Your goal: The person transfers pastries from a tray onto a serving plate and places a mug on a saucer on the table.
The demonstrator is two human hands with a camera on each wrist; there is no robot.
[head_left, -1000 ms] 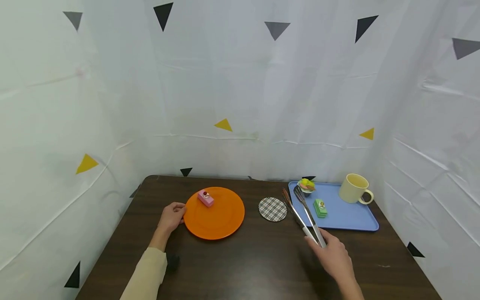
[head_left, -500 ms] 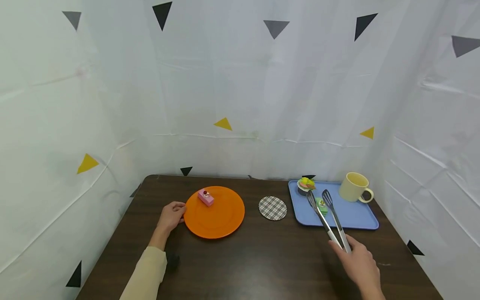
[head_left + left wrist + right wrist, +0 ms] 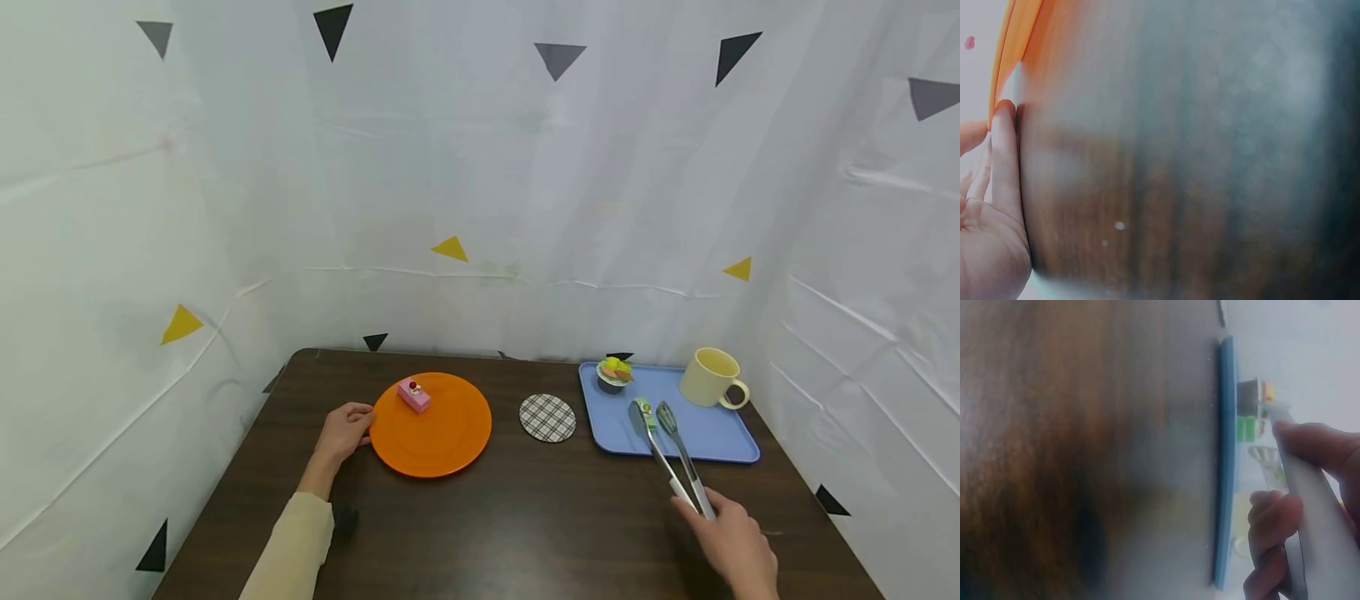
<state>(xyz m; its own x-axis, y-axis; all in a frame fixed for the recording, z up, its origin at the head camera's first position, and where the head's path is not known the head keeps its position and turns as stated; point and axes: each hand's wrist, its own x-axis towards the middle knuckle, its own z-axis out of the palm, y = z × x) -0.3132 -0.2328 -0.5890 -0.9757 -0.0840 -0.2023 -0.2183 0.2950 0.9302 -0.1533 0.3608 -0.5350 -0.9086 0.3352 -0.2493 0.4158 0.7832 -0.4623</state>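
At the left, my left hand (image 3: pixel 345 432) holds the rim of an orange plate (image 3: pixel 442 442), thumb on one side and fingers on the other in the left wrist view. A pink toy cake slice (image 3: pixel 414 395) lies near the plate's far left edge. My right hand (image 3: pixel 735 537) grips metal tongs (image 3: pixel 691 477) by their pale handles. The tongs' ends are spread over the blue tray (image 3: pixel 723 437), on either side of a small green toy cake (image 3: pixel 647 412), which one end partly hides. In the right wrist view, this green cake (image 3: pixel 1245 429) stands beyond the tray's edge.
A toy cupcake (image 3: pixel 613 377) with a fruit topping sits at the tray's back left corner. A yellow mug (image 3: pixel 703 379) stands at its back right. Between plate and tray lies a checked round coaster (image 3: pixel 547 418). A white curtain surrounds the brown table (image 3: pixel 510 525).
My right hand has carried the tongs rightward and nearer, from beside the cupcake to around the green cake. My left hand and the plate stay put.
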